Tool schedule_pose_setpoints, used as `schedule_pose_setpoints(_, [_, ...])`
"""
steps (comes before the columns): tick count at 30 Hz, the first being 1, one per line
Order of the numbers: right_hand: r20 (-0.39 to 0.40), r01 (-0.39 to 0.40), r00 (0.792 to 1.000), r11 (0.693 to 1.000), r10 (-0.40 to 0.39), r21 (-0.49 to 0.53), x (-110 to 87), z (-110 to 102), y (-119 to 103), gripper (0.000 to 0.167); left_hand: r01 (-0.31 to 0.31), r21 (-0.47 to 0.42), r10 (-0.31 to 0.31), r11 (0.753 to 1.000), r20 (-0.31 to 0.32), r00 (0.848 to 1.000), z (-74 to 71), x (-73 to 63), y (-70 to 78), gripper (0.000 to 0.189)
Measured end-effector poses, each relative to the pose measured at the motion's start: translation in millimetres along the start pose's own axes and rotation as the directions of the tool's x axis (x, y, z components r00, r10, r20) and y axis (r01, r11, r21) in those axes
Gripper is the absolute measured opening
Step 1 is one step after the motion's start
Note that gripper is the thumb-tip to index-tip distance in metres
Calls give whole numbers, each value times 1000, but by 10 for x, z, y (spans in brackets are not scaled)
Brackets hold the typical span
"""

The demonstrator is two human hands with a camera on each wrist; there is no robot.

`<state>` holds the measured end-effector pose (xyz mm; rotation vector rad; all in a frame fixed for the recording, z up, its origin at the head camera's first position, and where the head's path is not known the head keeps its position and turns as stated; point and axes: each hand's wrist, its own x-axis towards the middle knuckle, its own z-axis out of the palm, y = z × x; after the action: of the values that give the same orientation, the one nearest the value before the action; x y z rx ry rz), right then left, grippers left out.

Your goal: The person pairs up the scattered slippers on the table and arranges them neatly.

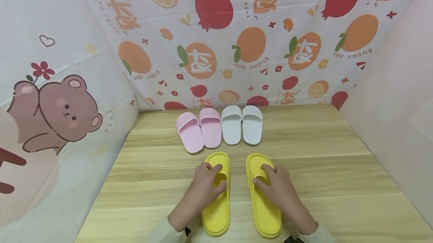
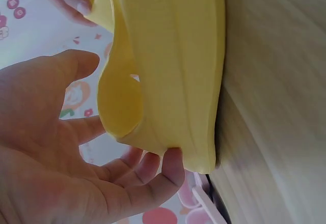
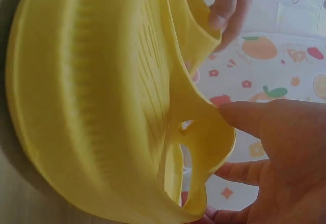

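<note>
Two yellow slippers lie on the wooden surface with toes pointing away and a gap between them. My left hand is over the strap of the left yellow slipper. In the left wrist view its thumb stands apart from the strap, and a fingertip touches the slipper's side near the toe. My right hand spreads over the strap of the right yellow slipper. The right wrist view has the thumb tip right at the strap's edge and the other fingers loosely extended beyond it, partly hidden by the strap.
Beyond the yellow pair, pink slippers and white slippers stand side by side near the back edge of the wooden surface. A fruit-print cloth hangs behind, with a bear-print cloth on the left.
</note>
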<state>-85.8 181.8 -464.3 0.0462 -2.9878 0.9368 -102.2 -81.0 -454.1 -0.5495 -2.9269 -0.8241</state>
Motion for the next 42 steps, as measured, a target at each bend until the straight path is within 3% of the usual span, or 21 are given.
schedule_pose_setpoints(15, [-27, -18, 1000, 995, 16, -101, -17, 93, -130, 61, -59, -13, 60, 998, 78, 995, 135, 93, 295, 52])
schedule_pose_setpoints(22, [-62, -38, 998, 982, 27, -183, -19, 48, -105, 59, -108, 20, 107, 994, 48, 993, 214, 123, 399, 55])
schedule_pose_setpoints(35, [-90, -94, 993, 977, 78, -190, -22, -81, 33, 59, -157, 36, 154, 987, 82, 985, 352, 281, 538, 60])
schedule_pose_setpoints(42, [-108, -118, 989, 971, 97, -207, -55, -104, 118, 60, -148, 2, 147, 989, 102, 984, 454, 304, 610, 63])
